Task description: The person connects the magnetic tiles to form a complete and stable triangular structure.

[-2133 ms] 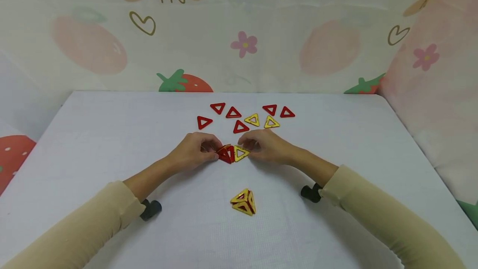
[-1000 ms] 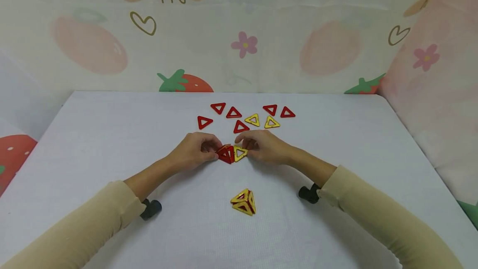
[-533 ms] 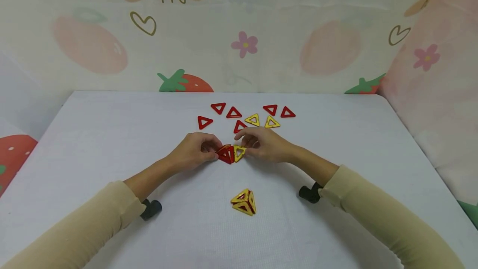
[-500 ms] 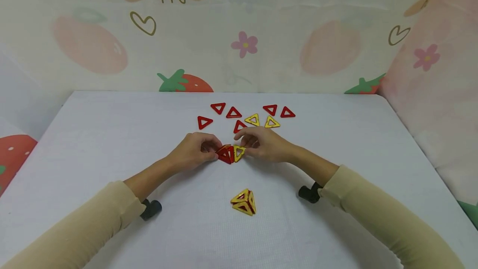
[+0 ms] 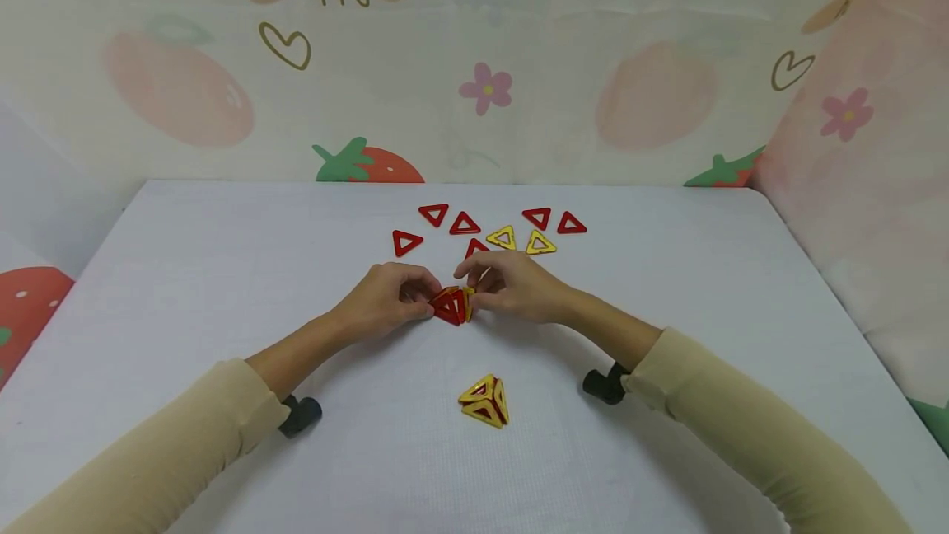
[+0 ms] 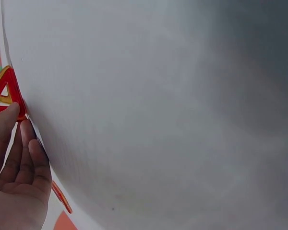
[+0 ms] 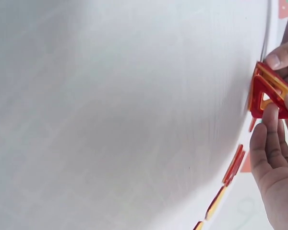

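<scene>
Between the hands, in the head view, several triangular magnetic tiles [image 5: 448, 319] lean together as a small red pyramid. My left hand [image 5: 389, 301] pinches its left corner, thumb on the red face [image 6: 17, 98] in the left wrist view. On the right side stands a yellow-faced triangular tile [image 5: 469, 305], tilted up against the red ones and seen nearly edge-on. My right hand [image 5: 522, 287] pinches this tile between thumb and fingers, with the index finger raised. In the right wrist view, a red face [image 7: 257, 114] shows beside the right fingertips. A yellow pyramid [image 5: 485, 416] stands nearer to me.
Behind the hands lie several loose triangular tiles, among them a red tile [image 5: 433, 207] and a yellow tile [image 5: 541, 251]. One red tile [image 5: 473, 246] is partly covered by the right hand. The white table [image 5: 259, 229] ends at a patterned cloth [image 5: 556, 105].
My right hand has moved left, tipping the yellow-faced tile from facing up to nearly upright against the red ones. The left hand has stayed in place.
</scene>
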`<action>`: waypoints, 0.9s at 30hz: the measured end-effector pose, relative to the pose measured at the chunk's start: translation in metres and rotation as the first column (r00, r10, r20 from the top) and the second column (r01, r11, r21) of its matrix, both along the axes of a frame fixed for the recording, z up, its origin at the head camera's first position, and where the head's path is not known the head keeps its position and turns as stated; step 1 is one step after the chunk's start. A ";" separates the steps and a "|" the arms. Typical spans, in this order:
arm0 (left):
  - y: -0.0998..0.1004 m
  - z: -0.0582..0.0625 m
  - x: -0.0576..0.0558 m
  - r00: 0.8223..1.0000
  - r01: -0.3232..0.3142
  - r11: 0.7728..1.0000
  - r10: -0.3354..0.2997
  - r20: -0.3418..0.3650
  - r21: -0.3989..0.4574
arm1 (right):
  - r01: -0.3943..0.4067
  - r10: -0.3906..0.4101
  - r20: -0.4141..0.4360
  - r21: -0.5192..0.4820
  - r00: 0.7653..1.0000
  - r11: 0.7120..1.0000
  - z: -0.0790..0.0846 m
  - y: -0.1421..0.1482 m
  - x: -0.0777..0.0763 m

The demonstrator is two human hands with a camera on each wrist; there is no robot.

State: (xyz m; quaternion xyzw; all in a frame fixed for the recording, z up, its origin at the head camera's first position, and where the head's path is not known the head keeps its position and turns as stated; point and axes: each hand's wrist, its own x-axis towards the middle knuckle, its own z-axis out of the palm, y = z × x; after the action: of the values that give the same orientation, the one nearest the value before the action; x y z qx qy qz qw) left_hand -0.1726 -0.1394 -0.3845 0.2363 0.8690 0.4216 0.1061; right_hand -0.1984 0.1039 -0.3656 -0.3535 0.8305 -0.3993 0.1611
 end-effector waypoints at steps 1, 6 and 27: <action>0.000 0.000 0.000 1.000 0.002 1.000 -0.002 -0.001 0.001 | -0.002 0.002 -0.001 -0.004 1.000 1.000 -0.001 -0.001 0.000; 0.000 0.000 0.000 1.000 0.007 1.000 -0.007 -0.003 0.004 | 0.004 -0.004 0.010 0.002 1.000 1.000 -0.004 -0.004 -0.001; 0.000 -0.001 0.001 1.000 0.005 1.000 -0.006 0.018 0.030 | -0.001 -0.002 0.035 0.091 0.999 0.996 -0.002 -0.006 0.003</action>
State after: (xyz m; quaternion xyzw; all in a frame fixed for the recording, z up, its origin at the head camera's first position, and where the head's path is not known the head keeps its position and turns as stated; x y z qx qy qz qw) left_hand -0.1719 -0.1391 -0.3851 0.2364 0.8610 0.4363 0.1118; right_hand -0.1953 0.0976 -0.3674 -0.3387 0.8448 -0.3673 0.1913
